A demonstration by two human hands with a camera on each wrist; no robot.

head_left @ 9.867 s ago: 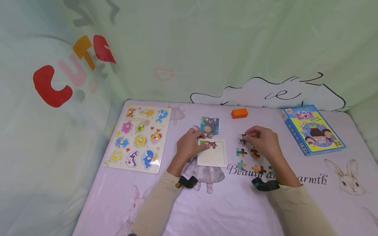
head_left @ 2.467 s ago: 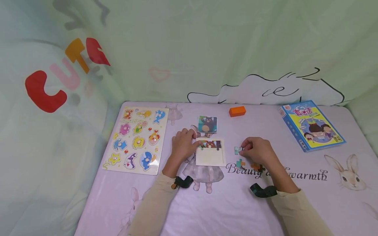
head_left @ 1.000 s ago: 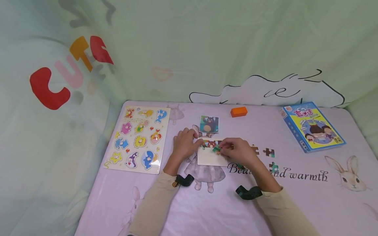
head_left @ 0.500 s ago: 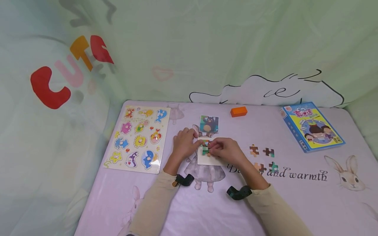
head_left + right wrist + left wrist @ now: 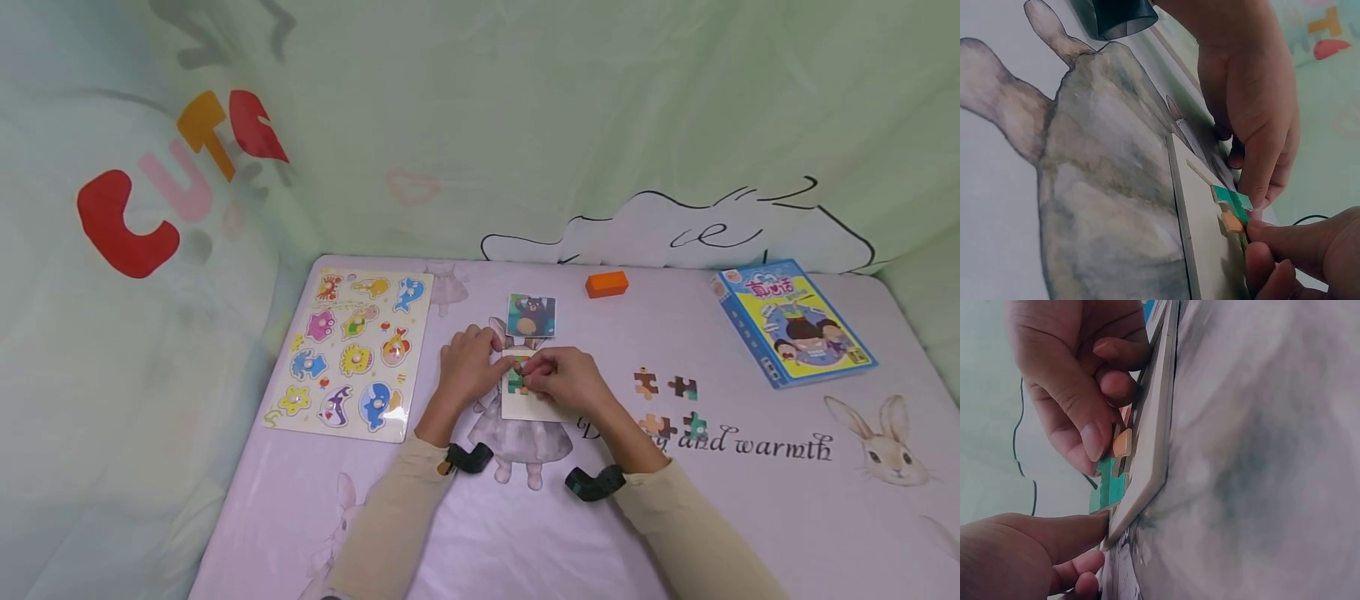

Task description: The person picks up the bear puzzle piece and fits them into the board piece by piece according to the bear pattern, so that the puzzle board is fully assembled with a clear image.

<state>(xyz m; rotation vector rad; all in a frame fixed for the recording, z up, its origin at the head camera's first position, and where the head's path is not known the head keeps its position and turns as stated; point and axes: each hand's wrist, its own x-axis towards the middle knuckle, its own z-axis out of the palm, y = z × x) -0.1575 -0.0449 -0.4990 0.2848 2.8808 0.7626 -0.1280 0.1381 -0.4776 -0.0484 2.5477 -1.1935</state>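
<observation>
My right hand (image 5: 566,379) pinches a green and orange jigsaw piece (image 5: 1232,221) between thumb and fingertips, low over the left side of the cream puzzle board (image 5: 528,408). The piece lies at or against the board; whether it sits flat cannot be told. Pieces along the board's top are mostly covered by the right fingers. At the board's upper left edge, my left hand (image 5: 468,365) grips the rim, its thumb (image 5: 1079,534) on top and the other fingers curled beside it. Just behind the board lies a bear picture card (image 5: 532,316).
Several loose jigsaw pieces (image 5: 660,427) lie right of the board. An animal peg puzzle (image 5: 347,357) is at the left. An orange block (image 5: 607,284) stands at the back, and a blue and yellow box (image 5: 797,323) at the far right.
My right hand took pieces from the right-hand group, which has shrunk, and the board's top row filled. Lately it carried the green and orange piece leftward. The left hand stays at the rim.
</observation>
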